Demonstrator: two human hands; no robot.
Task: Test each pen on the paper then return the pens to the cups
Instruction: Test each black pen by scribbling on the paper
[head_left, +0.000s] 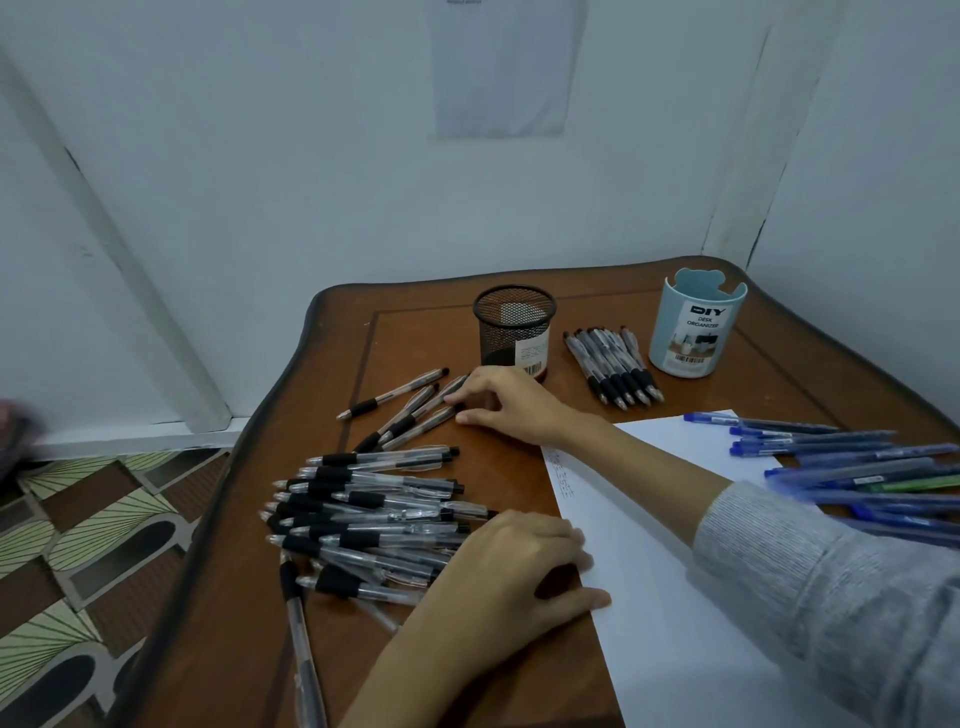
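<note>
My right hand (506, 405) reaches across the white paper (675, 597) to a few loose black-grip pens (400, 415) beside the black mesh cup (514, 322). Its thumb and forefinger pinch the clicker end of one of these pens. My left hand (511, 566) rests flat, with the palm over the edge of a big pile of black-grip pens (363, 509) and the fingertips on the paper's left edge. Faint test scribbles (563, 475) mark the paper's upper left. A light-blue desk-organizer cup (691, 332) stands at the back right; neither cup shows pens inside.
A neat row of black-grip pens (615, 366) lies between the two cups. Several blue pens (857, 467) are spread at the right edge, partly on the paper. The wooden table (234, 597) drops off on the left to a patterned floor (78, 545). Walls close in behind.
</note>
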